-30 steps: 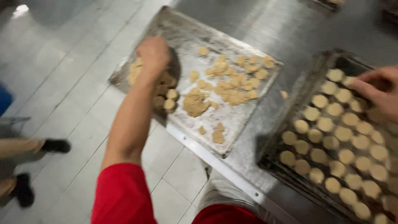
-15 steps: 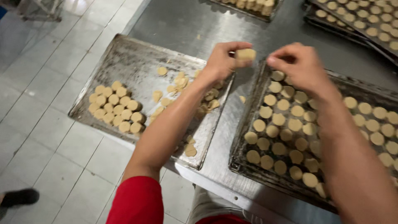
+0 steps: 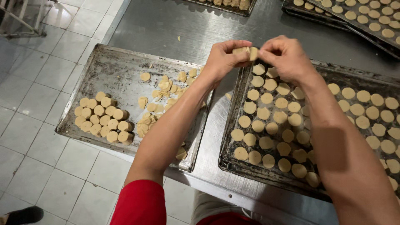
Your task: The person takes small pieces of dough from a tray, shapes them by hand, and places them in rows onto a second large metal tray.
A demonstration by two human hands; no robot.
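Above the near-left corner of the dark, blackened baking tray I see my left hand and my right hand meeting fingertip to fingertip. Between them they pinch a small stack of pale beige dough discs, the left hand closed on one end and the right hand closed on the other; neither hand is spread wide. The stack hangs just over that tray's upper left edge, not touching the rounds below it.

On the dark tray, flat pale dough rounds lie in loose rows, each apart from its neighbours, filling most of the surface from its left rim out under my right forearm. Left of the dark tray, with a strip of bare metal between them, sits a worn grey steel tray. At the far left end of that grey tray a tidy cluster of thick dough cylinders stands packed together, touching one another. Nearer the dark tray, scattered loose dough slices lie in a ragged pile, partly hidden by my left forearm.

Both trays rest on a brushed stainless steel bench. Beyond the dark tray, at the upper right, another dark tray of dough rounds sits on the same bench. Left of the bench, white floor tiles show.
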